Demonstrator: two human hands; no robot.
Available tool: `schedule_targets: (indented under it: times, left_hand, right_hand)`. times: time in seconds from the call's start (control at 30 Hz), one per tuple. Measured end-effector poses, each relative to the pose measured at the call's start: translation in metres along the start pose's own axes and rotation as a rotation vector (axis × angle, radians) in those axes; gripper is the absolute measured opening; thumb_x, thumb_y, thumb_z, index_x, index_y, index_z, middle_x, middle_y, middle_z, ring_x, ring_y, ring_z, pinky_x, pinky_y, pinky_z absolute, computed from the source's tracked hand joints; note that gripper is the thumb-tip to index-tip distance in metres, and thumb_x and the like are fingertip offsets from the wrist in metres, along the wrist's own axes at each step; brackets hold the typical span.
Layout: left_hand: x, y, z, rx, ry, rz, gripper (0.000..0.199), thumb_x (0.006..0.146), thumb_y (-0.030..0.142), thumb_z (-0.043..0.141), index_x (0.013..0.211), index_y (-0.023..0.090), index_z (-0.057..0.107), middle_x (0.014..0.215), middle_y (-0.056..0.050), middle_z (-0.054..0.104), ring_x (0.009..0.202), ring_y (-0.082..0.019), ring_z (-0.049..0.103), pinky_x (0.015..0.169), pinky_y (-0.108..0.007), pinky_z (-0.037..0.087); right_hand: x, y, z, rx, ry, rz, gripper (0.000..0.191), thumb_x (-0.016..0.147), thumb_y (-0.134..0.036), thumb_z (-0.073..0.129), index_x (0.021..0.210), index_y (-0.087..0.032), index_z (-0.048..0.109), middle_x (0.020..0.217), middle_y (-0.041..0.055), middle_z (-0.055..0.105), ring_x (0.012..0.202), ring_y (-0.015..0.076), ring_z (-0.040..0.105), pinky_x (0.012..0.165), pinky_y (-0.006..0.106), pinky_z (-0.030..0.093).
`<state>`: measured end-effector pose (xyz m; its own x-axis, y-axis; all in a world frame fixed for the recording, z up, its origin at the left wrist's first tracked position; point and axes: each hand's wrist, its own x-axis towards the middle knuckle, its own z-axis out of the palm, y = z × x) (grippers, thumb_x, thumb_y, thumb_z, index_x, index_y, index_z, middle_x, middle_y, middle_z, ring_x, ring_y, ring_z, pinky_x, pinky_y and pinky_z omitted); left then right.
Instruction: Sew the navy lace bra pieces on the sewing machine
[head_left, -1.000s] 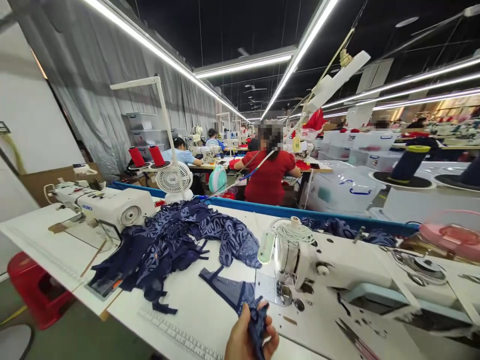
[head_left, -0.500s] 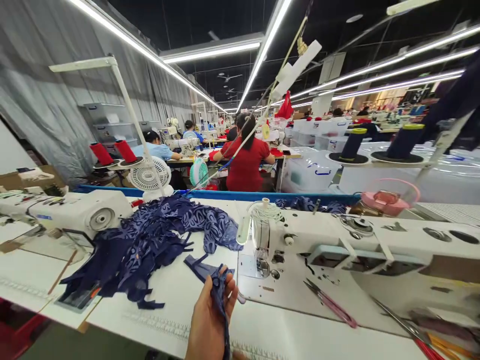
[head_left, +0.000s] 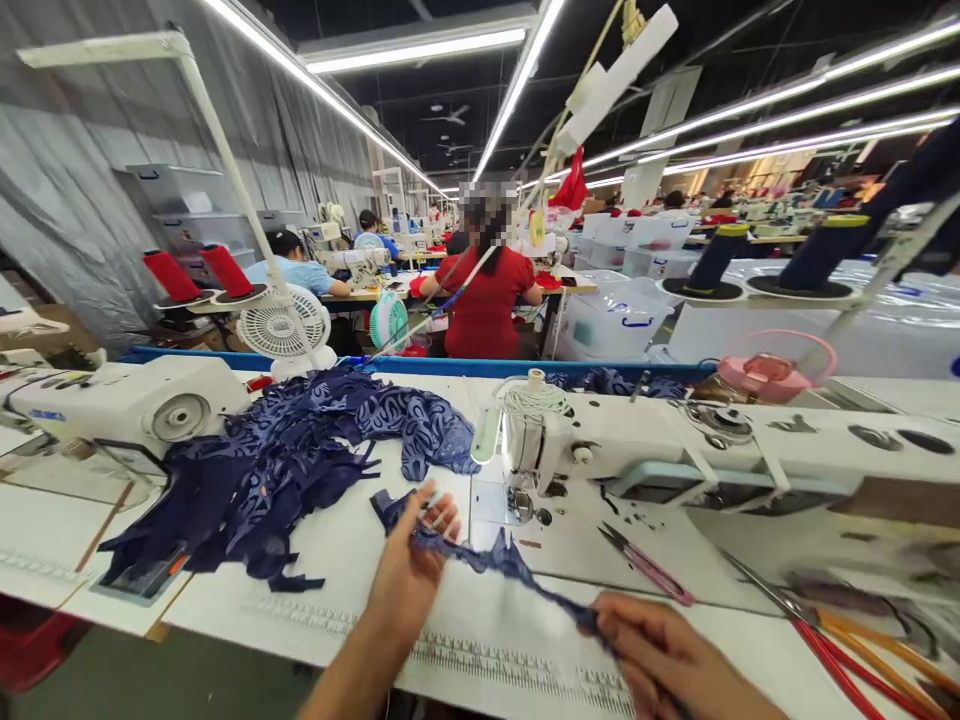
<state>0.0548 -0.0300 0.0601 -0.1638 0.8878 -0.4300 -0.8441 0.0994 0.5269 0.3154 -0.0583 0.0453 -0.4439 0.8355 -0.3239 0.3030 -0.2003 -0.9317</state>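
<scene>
A narrow navy patterned fabric piece [head_left: 504, 558] stretches between my two hands above the white table. My left hand [head_left: 416, 560] holds its left part, the fingers curled upward, with a loose end sticking out beyond the thumb. The other end is pinched in my right hand [head_left: 652, 650], low at the front right; some of that hand's fingers are hidden. Left of my hands lies a heap of navy fabric pieces [head_left: 277, 470], some plain, some patterned. Just beyond the held fabric stands a white sewing machine [head_left: 555, 440], its needle area close to my left hand.
Pink-handled scissors [head_left: 649, 568] and red-handled shears [head_left: 806, 610] lie at the right. A ruler strip [head_left: 525, 670] runs along the table's front. Another sewing machine [head_left: 127, 400] stands left, near a white fan [head_left: 285, 325]. A person in red [head_left: 487, 300] sits ahead, beyond a blue edge.
My right hand has come into view at the lower right, gripping one end of the fabric. The fabric, which hung from my left hand, is now drawn out sideways. The view has shifted slightly.
</scene>
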Motion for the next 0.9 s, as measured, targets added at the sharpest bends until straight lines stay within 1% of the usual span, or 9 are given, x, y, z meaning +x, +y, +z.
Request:
schedule_targets:
  times: [0.13,0.3,0.37,0.47,0.53,0.63,0.7,0.8,0.9]
  left_hand:
    - [0.013,0.036,-0.035,0.239,0.097,0.017,0.029,0.101,0.023,0.041,0.114,0.011,0.065,0.097,-0.013,0.072,0.08,-0.018,0.072,0.069,-0.028,0.062]
    - [0.007,0.085,-0.081,0.614,0.188,-0.003,0.017,0.09,0.016,0.059,0.102,0.009,0.068,0.101,-0.014,0.072,0.083,-0.02,0.071,0.071,-0.032,0.061]
    - [0.002,0.106,-0.091,0.788,0.318,0.224,0.03,0.085,0.02,0.066,0.114,0.013,0.063,0.11,-0.012,0.068,0.096,-0.023,0.068,0.086,-0.039,0.058]
    - [-0.006,0.11,-0.088,1.237,0.57,0.912,0.056,0.081,0.032,0.069,0.133,0.019,0.051,0.127,-0.012,0.058,0.12,-0.03,0.055,0.107,-0.05,0.041]
    - [-0.01,0.085,-0.076,1.525,0.343,1.221,0.044,0.088,0.037,0.059,0.129,0.02,0.055,0.127,-0.011,0.059,0.123,-0.031,0.052,0.109,-0.051,0.038]
    - [-0.015,0.018,-0.051,1.747,-0.489,1.163,0.04,0.096,0.036,0.05,0.133,0.022,0.05,0.13,-0.008,0.061,0.122,-0.023,0.056,0.104,-0.038,0.048]
    - [-0.014,-0.026,-0.038,1.885,-0.881,1.082,0.062,0.093,0.045,0.054,0.145,0.017,0.036,0.145,-0.012,0.048,0.134,-0.026,0.046,0.109,-0.041,0.043]
    - [-0.009,-0.063,-0.033,1.996,-0.989,1.066,0.079,0.089,0.055,0.056,0.148,0.01,0.03,0.15,-0.018,0.04,0.139,-0.031,0.037,0.111,-0.048,0.039]
    - [0.001,-0.07,-0.044,2.031,-0.973,1.136,0.081,0.089,0.059,0.051,0.148,0.007,0.029,0.151,-0.019,0.037,0.14,-0.032,0.035,0.111,-0.048,0.039]
  right_hand:
    - [-0.014,-0.004,-0.05,-0.611,0.303,-0.185,0.041,0.091,-0.058,0.046,0.09,-0.022,0.067,0.071,0.0032,0.067,0.064,0.0188,0.065,0.056,0.026,0.047]
    - [-0.014,0.033,-0.043,-1.027,0.415,-0.412,0.033,0.1,-0.039,0.036,0.095,-0.026,0.066,0.084,0.0023,0.073,0.068,0.0177,0.069,0.06,0.025,0.05]
    - [-0.013,0.046,-0.035,-1.077,0.44,-0.501,0.031,0.101,-0.036,0.035,0.099,-0.026,0.064,0.084,0.0024,0.073,0.067,0.0162,0.068,0.059,0.024,0.049]
    - [-0.012,0.054,-0.033,-1.12,0.439,-0.603,0.031,0.102,-0.033,0.035,0.1,-0.024,0.064,0.083,0.0029,0.072,0.067,0.0149,0.067,0.06,0.023,0.048]
    - [-0.01,0.052,-0.038,-1.167,0.409,-0.648,0.03,0.102,-0.03,0.036,0.099,-0.023,0.064,0.08,0.0027,0.071,0.065,0.0136,0.066,0.059,0.022,0.046]
    - [-0.003,0.037,-0.049,-1.305,0.358,-0.735,0.03,0.102,-0.028,0.037,0.093,-0.021,0.065,0.07,0.0016,0.067,0.058,0.0122,0.063,0.054,0.022,0.042]
    - [0.004,0.023,-0.056,-1.412,0.339,-0.776,0.032,0.102,-0.027,0.038,0.088,-0.02,0.065,0.066,0.0012,0.064,0.056,0.0126,0.061,0.052,0.023,0.041]
    - [0.012,0.009,-0.059,-1.474,0.438,-0.773,0.032,0.102,-0.03,0.038,0.095,-0.018,0.067,0.078,0.0055,0.067,0.065,0.0162,0.065,0.057,0.026,0.046]
    - [0.015,0.016,-0.055,-1.429,0.551,-0.788,0.03,0.099,-0.032,0.043,0.116,-0.018,0.063,0.102,0.012,0.068,0.091,0.0222,0.066,0.075,0.033,0.053]
